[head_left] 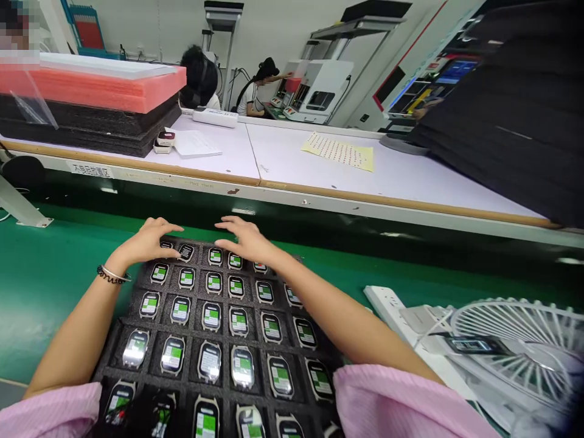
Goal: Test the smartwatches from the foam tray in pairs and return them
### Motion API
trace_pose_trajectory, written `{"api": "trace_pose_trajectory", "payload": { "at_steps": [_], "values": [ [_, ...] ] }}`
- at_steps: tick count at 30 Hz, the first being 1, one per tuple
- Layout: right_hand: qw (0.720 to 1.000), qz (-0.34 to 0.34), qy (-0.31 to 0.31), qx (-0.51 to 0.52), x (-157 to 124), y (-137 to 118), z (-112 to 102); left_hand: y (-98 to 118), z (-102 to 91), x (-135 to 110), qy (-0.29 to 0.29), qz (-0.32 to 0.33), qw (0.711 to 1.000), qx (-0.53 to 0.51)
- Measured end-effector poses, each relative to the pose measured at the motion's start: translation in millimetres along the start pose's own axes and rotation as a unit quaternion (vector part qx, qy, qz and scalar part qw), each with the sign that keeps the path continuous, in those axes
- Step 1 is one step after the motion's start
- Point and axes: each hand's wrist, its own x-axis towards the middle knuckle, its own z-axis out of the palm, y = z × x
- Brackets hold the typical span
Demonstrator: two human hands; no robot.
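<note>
A black foam tray (195, 331) with rows of smartwatches fills the space before me, most screens lit in green and white blocks. Over its far left corner is my left hand (150, 242), thumb and fingers apart, the thumb tip close to a smartwatch with a dark, text-covered screen (186, 252). Whether the thumb touches it I cannot tell. My right hand (249, 240) hovers above the far row with fingers spread, near a green-lit smartwatch (235, 260). Nothing shows in either hand. My right forearm hides part of the tray's right side.
A white fan (520, 347) and a power strip (387, 298) lie to the right on the green surface. Ahead, a raised shelf (274, 146) bears pink and black foam stacks (91, 91), two small watches (164, 141) and a yellow sticker sheet (340, 151). Black cloth (506, 115) hangs at right. Other people sit beyond.
</note>
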Motion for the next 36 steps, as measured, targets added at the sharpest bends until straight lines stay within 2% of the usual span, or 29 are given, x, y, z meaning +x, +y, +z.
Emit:
{"api": "trace_pose_trajectory", "payload": {
  "at_steps": [2,4,8,12,17,19,21,22,23,25,27,29,32,36],
  "values": [
    [0.999,0.01,-0.035,-0.009,-15.4,20.9,-16.1,24.7,11.5,9.2,-0.012,0.05,0.999,0.008],
    [0.997,0.016,-0.066,-0.043,-30.1,32.3,-21.9,47.1,27.2,20.8,-0.032,0.084,0.994,0.054],
    [0.992,0.011,-0.052,-0.111,-46.6,25.1,-9.7,72.2,55.8,43.4,-0.038,0.087,0.985,0.143],
    [0.986,0.013,-0.049,-0.159,-42.4,5.8,2.1,76.4,67.2,55.8,-0.041,0.052,0.988,0.143],
    [0.981,0.007,-0.07,-0.178,-31.9,2.4,-0.4,72.0,63.6,56.2,-0.029,0.046,0.995,0.087],
    [0.992,0.006,-0.043,-0.115,-32.1,8.1,-1.5,69.2,57.3,50.7,-0.03,0.05,0.997,0.052],
    [0.999,0.014,0.0,0.048,-34.5,14.2,-1.0,67.5,49.4,41.5,-0.032,0.046,0.998,-0.013],
    [0.987,0.015,0.02,0.161,-36.1,16.1,0.1,67.5,45.6,35.9,-0.028,0.045,0.996,-0.074],
    [0.959,0.012,0.036,0.28,-37.7,16.5,1.7,68.3,42.4,29.9,-0.02,0.047,0.987,-0.155],
    [0.876,0.0,0.05,0.479,-40.1,12.3,6.0,72.1,38.8,18.5,0.001,0.053,0.936,-0.347],
    [0.803,-0.004,0.044,0.594,-41.6,2.6,10.6,77.8,39.5,9.9,0.008,0.046,0.871,-0.49],
    [0.761,0.01,0.033,0.648,-43.1,-8.3,14.4,83.6,43.7,5.3,0.0,0.019,0.832,-0.554],
    [0.735,0.036,0.032,0.676,-47.4,-17.7,17.5,89.7,52.2,4.3,0.014,-0.016,0.809,-0.588],
    [0.734,0.048,0.046,0.676,-53.3,-14.1,19.1,93.1,59.6,6.6,0.053,-0.065,0.791,-0.607]
  ]
}}
